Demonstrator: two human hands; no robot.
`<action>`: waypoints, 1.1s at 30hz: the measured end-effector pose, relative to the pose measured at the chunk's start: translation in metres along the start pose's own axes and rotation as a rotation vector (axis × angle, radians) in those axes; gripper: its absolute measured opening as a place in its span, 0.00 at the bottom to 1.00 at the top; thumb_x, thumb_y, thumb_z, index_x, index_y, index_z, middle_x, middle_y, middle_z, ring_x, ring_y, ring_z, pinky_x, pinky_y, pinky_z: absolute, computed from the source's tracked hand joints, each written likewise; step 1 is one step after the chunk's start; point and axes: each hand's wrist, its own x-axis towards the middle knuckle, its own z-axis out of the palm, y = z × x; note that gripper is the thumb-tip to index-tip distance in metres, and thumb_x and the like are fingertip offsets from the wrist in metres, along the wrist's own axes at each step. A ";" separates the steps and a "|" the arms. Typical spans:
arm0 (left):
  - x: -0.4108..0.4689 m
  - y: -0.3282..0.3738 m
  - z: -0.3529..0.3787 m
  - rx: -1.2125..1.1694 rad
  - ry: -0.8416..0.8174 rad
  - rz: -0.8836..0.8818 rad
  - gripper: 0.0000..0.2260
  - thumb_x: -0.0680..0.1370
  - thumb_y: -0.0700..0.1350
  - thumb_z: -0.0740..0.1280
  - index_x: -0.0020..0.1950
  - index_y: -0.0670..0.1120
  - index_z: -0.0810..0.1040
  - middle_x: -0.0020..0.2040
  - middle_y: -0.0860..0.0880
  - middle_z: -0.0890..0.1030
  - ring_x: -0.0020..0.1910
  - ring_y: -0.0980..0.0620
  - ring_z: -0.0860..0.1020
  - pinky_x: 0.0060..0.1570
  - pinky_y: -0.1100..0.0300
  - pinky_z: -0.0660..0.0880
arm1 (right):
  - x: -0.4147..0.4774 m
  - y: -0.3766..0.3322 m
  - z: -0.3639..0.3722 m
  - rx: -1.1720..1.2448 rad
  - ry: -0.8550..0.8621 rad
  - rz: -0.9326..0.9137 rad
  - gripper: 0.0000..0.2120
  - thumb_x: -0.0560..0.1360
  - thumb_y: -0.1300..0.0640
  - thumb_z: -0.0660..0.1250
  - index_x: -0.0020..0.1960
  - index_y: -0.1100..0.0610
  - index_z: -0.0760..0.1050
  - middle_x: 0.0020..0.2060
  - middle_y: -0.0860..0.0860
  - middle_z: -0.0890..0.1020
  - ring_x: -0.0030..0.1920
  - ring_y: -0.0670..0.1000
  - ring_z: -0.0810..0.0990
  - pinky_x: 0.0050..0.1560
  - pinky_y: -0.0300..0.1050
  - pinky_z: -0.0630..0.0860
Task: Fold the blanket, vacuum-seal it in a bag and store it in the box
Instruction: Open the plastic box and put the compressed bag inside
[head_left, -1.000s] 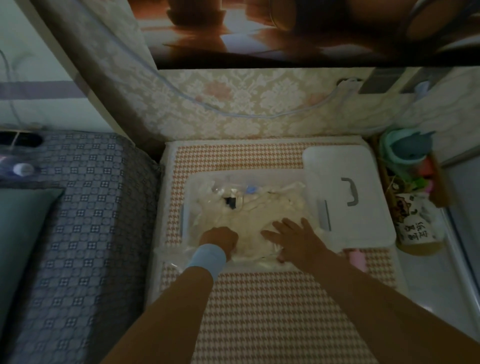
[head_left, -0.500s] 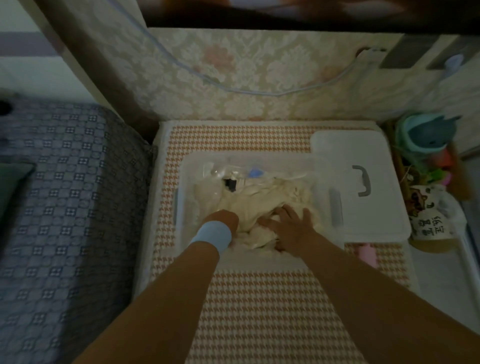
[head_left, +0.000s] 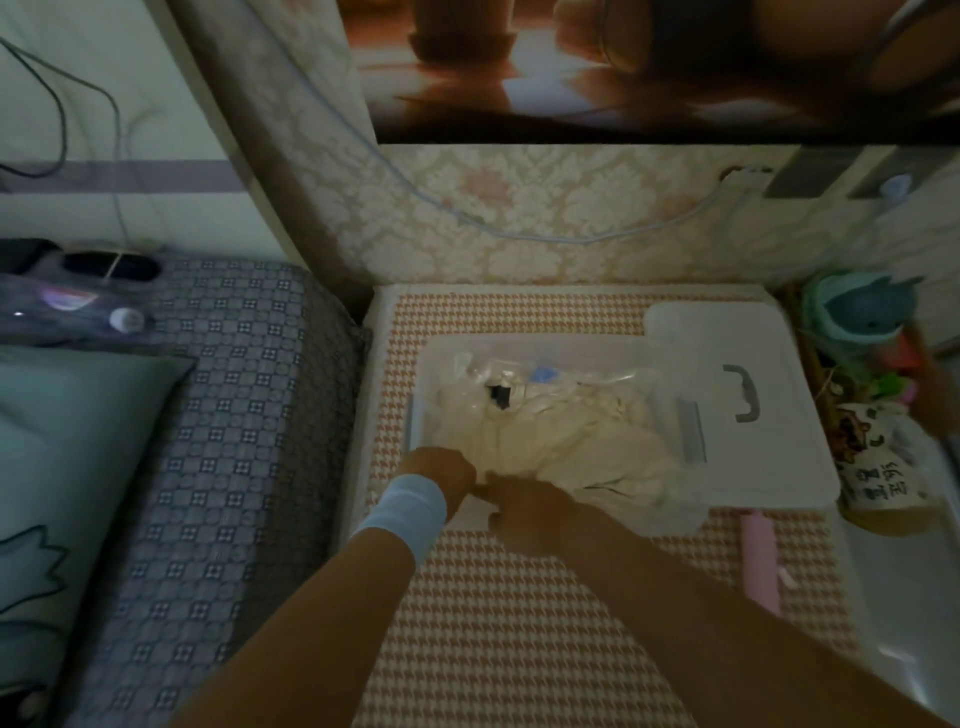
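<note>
A clear plastic box (head_left: 519, 345) stands on a houndstooth-covered surface (head_left: 519, 623). Inside lies the cream blanket sealed in a clear vacuum bag (head_left: 561, 436), with a dark valve near its far end. The bag's right near corner bulges over the rim. My left hand (head_left: 441, 470), with a light blue wristband, is curled at the box's near left rim on the bag's edge. Beside it, my right hand (head_left: 535, 506) has its fingers bent onto the same edge. The fingertips are hidden. The white lid (head_left: 769, 467) with a grey handle lies against the box's right side.
A pink tube-like object (head_left: 759, 556) lies right of my right forearm. A basket of toys (head_left: 857, 332) and a printed cup (head_left: 878, 467) stand at the far right. A patterned bed (head_left: 223, 415) with a green pillow (head_left: 62, 447) fills the left. A cable hangs along the wall.
Both hands have drawn back from the middle of the bag to its near edge. My right hand, flat on the bag before, now has bent fingers. The camera has tilted up.
</note>
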 end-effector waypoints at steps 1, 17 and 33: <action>0.003 0.002 0.001 -0.018 0.001 -0.019 0.10 0.78 0.36 0.64 0.59 0.39 0.77 0.57 0.41 0.79 0.54 0.44 0.80 0.52 0.54 0.76 | 0.006 0.000 0.008 0.007 -0.012 0.007 0.27 0.85 0.50 0.51 0.81 0.51 0.46 0.81 0.51 0.48 0.80 0.53 0.49 0.77 0.46 0.43; 0.043 0.013 0.020 -0.400 -0.201 -0.154 0.16 0.82 0.40 0.58 0.68 0.38 0.71 0.67 0.39 0.73 0.66 0.42 0.72 0.64 0.52 0.69 | 0.068 0.026 0.006 0.007 -0.059 0.024 0.25 0.86 0.55 0.51 0.81 0.54 0.51 0.80 0.52 0.54 0.80 0.55 0.52 0.77 0.49 0.45; 0.109 0.125 -0.028 -0.499 -0.040 0.145 0.42 0.77 0.53 0.67 0.73 0.67 0.36 0.78 0.57 0.37 0.77 0.41 0.42 0.70 0.33 0.54 | -0.060 0.153 -0.022 -0.290 0.242 0.197 0.28 0.85 0.61 0.51 0.81 0.55 0.44 0.80 0.58 0.49 0.80 0.56 0.50 0.76 0.51 0.58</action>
